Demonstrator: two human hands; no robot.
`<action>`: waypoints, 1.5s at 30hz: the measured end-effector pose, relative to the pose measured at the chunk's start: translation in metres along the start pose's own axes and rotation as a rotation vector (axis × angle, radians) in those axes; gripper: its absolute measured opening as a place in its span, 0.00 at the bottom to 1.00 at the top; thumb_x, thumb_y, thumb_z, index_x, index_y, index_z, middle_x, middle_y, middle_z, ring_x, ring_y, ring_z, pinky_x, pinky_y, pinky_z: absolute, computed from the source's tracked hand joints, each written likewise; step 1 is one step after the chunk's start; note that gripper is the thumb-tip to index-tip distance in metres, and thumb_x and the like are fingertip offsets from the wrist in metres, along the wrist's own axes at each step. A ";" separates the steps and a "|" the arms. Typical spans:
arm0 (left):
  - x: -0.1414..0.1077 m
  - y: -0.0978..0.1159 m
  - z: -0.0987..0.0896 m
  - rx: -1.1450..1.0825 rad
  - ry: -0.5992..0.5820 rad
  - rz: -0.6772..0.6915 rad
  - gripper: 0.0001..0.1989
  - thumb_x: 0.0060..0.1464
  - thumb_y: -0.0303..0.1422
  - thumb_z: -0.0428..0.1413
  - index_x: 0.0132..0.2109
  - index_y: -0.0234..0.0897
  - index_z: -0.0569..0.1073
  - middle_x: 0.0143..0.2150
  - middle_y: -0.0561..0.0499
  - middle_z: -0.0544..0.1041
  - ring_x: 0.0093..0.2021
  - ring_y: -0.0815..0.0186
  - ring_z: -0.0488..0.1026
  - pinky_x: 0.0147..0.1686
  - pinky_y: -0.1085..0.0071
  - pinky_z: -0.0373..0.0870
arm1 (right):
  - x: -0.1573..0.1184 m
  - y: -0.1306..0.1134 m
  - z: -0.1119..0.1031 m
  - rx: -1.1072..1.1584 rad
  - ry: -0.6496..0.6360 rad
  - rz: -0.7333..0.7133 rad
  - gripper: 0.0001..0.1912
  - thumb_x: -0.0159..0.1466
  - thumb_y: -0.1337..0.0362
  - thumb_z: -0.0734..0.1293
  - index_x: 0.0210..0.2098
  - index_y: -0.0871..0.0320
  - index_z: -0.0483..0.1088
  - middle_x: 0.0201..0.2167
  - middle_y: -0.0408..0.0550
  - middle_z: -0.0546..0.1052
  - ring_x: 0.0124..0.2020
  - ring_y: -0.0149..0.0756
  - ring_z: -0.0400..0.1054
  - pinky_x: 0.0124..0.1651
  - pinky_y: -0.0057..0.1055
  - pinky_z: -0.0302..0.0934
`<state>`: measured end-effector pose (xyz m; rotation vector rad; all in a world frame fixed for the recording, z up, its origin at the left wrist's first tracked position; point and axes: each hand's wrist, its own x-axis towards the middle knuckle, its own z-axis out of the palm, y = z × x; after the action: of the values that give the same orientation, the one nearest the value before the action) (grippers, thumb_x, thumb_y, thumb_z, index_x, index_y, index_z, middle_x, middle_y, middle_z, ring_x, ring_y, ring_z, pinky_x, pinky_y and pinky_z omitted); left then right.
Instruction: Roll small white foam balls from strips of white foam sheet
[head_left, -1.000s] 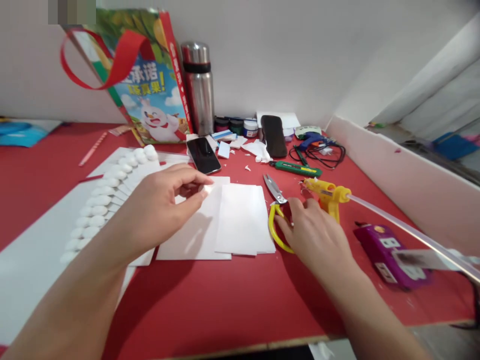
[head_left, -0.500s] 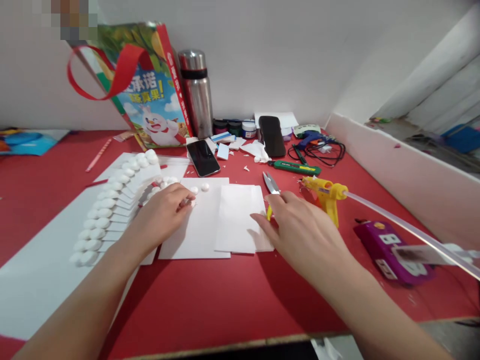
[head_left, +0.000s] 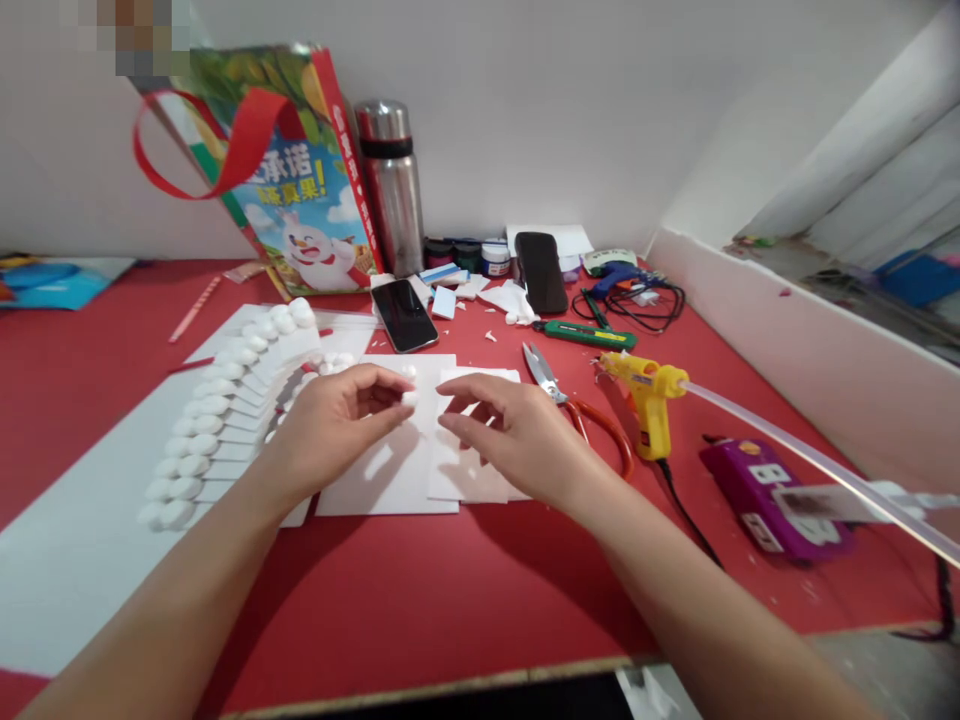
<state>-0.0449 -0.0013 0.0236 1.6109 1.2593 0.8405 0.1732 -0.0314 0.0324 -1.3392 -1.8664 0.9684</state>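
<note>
My left hand (head_left: 330, 425) pinches a small white ball (head_left: 409, 398) between thumb and fingertips, above a white sheet (head_left: 375, 495). Just behind it another white ball (head_left: 410, 371) rests on that sheet. My right hand (head_left: 517, 430) hovers over the overlapping white pieces (head_left: 465, 487), its fingers curved and apart with nothing visible between them. Its fingertips point at the held ball without touching it. To the left, a fanned structure of thin white strips (head_left: 238, 420) carries curved rows of white balls (head_left: 206, 422). My left hand partly covers its inner row.
Scissors (head_left: 544, 372) with orange handles and a yellow glue gun (head_left: 651, 385) lie to the right, near a purple box (head_left: 776, 500). Behind are a green cutter (head_left: 589, 334), two phones (head_left: 406, 314), a steel flask (head_left: 394, 190) and a picture bag (head_left: 300, 200).
My right hand has moved left from beside the scissors, uncovering their handles. My left hand has moved slightly right and raised a white ball in its fingertips.
</note>
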 end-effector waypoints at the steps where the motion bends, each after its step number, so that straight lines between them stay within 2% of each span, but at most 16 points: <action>1: -0.001 0.003 0.004 -0.029 -0.012 0.021 0.14 0.53 0.38 0.67 0.45 0.36 0.80 0.44 0.45 0.82 0.43 0.59 0.77 0.46 0.67 0.71 | 0.002 0.006 0.003 0.141 -0.016 0.033 0.14 0.69 0.62 0.67 0.53 0.59 0.73 0.37 0.47 0.80 0.27 0.30 0.74 0.29 0.27 0.67; 4: -0.003 0.008 0.015 -0.024 -0.018 0.073 0.13 0.56 0.37 0.66 0.46 0.37 0.79 0.46 0.46 0.81 0.46 0.60 0.78 0.49 0.68 0.72 | 0.004 0.017 0.010 0.356 -0.024 0.075 0.11 0.69 0.63 0.64 0.47 0.61 0.73 0.33 0.46 0.79 0.26 0.29 0.74 0.27 0.26 0.67; 7: -0.003 0.011 0.023 0.023 -0.007 0.125 0.11 0.57 0.36 0.65 0.46 0.37 0.79 0.45 0.47 0.80 0.45 0.62 0.78 0.49 0.70 0.72 | 0.002 0.020 0.012 0.350 0.018 0.076 0.09 0.68 0.64 0.63 0.42 0.60 0.73 0.36 0.48 0.81 0.25 0.28 0.73 0.27 0.25 0.65; 13: -0.006 0.015 0.033 0.076 -0.006 0.198 0.08 0.59 0.35 0.64 0.44 0.37 0.80 0.44 0.46 0.79 0.44 0.62 0.77 0.48 0.70 0.72 | -0.005 0.010 0.012 0.162 0.130 0.100 0.06 0.66 0.66 0.65 0.34 0.59 0.74 0.22 0.40 0.76 0.20 0.27 0.70 0.27 0.23 0.59; 18: -0.007 0.013 0.034 0.291 0.003 0.310 0.06 0.63 0.33 0.58 0.45 0.38 0.78 0.46 0.46 0.79 0.43 0.63 0.76 0.47 0.68 0.72 | -0.003 0.017 0.003 -0.050 0.266 0.028 0.05 0.64 0.68 0.66 0.32 0.58 0.74 0.25 0.42 0.78 0.24 0.29 0.71 0.31 0.25 0.59; 20: -0.005 0.009 0.027 0.473 0.041 0.389 0.06 0.63 0.32 0.57 0.44 0.37 0.77 0.46 0.46 0.78 0.38 0.64 0.75 0.44 0.66 0.72 | -0.001 0.029 -0.009 -0.152 0.397 -0.008 0.06 0.63 0.69 0.65 0.31 0.58 0.74 0.26 0.43 0.78 0.26 0.31 0.70 0.33 0.27 0.59; 22: -0.002 0.002 0.016 0.616 0.066 0.415 0.08 0.64 0.30 0.53 0.45 0.35 0.76 0.46 0.44 0.78 0.38 0.63 0.76 0.43 0.64 0.72 | 0.002 0.042 -0.024 -0.308 0.510 0.027 0.07 0.62 0.70 0.65 0.32 0.58 0.75 0.27 0.45 0.79 0.28 0.34 0.71 0.36 0.29 0.59; 24: 0.003 -0.007 0.005 0.726 0.055 0.424 0.09 0.64 0.30 0.51 0.45 0.34 0.76 0.46 0.44 0.78 0.39 0.60 0.77 0.42 0.63 0.73 | 0.003 0.052 -0.039 -0.465 0.478 0.077 0.09 0.63 0.71 0.64 0.35 0.58 0.77 0.34 0.49 0.82 0.33 0.37 0.72 0.38 0.31 0.58; 27: 0.009 -0.022 -0.007 0.853 0.027 0.462 0.11 0.64 0.30 0.49 0.45 0.34 0.76 0.46 0.41 0.78 0.46 0.54 0.77 0.46 0.59 0.73 | 0.004 0.055 -0.053 -0.657 0.408 0.177 0.12 0.63 0.73 0.62 0.33 0.58 0.78 0.36 0.52 0.82 0.34 0.41 0.72 0.36 0.34 0.54; 31: 0.013 -0.034 -0.010 0.885 0.022 0.452 0.14 0.65 0.30 0.47 0.46 0.34 0.77 0.48 0.40 0.77 0.48 0.53 0.76 0.49 0.56 0.72 | 0.003 0.049 -0.058 -0.687 0.493 0.305 0.12 0.67 0.66 0.63 0.34 0.58 0.79 0.33 0.52 0.82 0.34 0.43 0.71 0.36 0.35 0.52; 35: 0.011 -0.029 -0.011 0.844 0.015 0.374 0.15 0.63 0.32 0.49 0.50 0.35 0.77 0.50 0.41 0.77 0.49 0.52 0.76 0.50 0.54 0.72 | 0.003 0.050 -0.056 -0.620 0.515 0.287 0.12 0.67 0.60 0.66 0.30 0.57 0.77 0.28 0.49 0.80 0.30 0.40 0.70 0.35 0.34 0.53; 38: 0.008 -0.018 -0.015 0.835 0.047 0.285 0.15 0.62 0.33 0.50 0.50 0.36 0.77 0.51 0.41 0.77 0.49 0.49 0.77 0.50 0.50 0.72 | 0.004 0.052 -0.052 -0.608 0.492 0.204 0.12 0.67 0.63 0.64 0.30 0.57 0.76 0.28 0.48 0.79 0.29 0.38 0.69 0.36 0.34 0.53; 40: 0.006 -0.010 -0.016 0.816 0.088 0.294 0.13 0.60 0.35 0.53 0.48 0.37 0.78 0.49 0.42 0.77 0.48 0.48 0.77 0.51 0.48 0.72 | 0.004 0.051 -0.048 -0.616 0.463 0.190 0.11 0.67 0.66 0.63 0.32 0.58 0.77 0.29 0.49 0.80 0.29 0.38 0.69 0.36 0.34 0.54; 42: 0.004 -0.003 -0.012 0.803 0.111 0.330 0.13 0.60 0.36 0.54 0.49 0.39 0.77 0.49 0.43 0.77 0.48 0.47 0.76 0.51 0.48 0.72 | 0.002 0.046 -0.046 -0.597 0.386 0.205 0.11 0.66 0.69 0.63 0.36 0.58 0.78 0.31 0.50 0.81 0.31 0.38 0.71 0.37 0.33 0.56; 44: 0.000 0.004 -0.001 0.752 0.033 0.363 0.14 0.62 0.37 0.54 0.52 0.39 0.77 0.51 0.43 0.76 0.49 0.50 0.76 0.52 0.51 0.73 | -0.003 0.039 -0.046 -0.565 0.215 0.182 0.13 0.65 0.69 0.64 0.45 0.59 0.78 0.37 0.51 0.82 0.36 0.41 0.74 0.40 0.33 0.60; 45: -0.002 0.008 0.007 0.734 -0.047 0.388 0.15 0.62 0.39 0.56 0.53 0.39 0.76 0.52 0.43 0.75 0.49 0.51 0.76 0.53 0.52 0.73 | -0.006 0.034 -0.045 -0.560 0.093 0.144 0.17 0.64 0.67 0.67 0.52 0.59 0.76 0.42 0.53 0.82 0.42 0.43 0.75 0.44 0.35 0.63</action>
<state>-0.0364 -0.0052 0.0284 2.5023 1.3221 0.5798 0.2291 -0.0206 0.0266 -1.8248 -2.0745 0.4431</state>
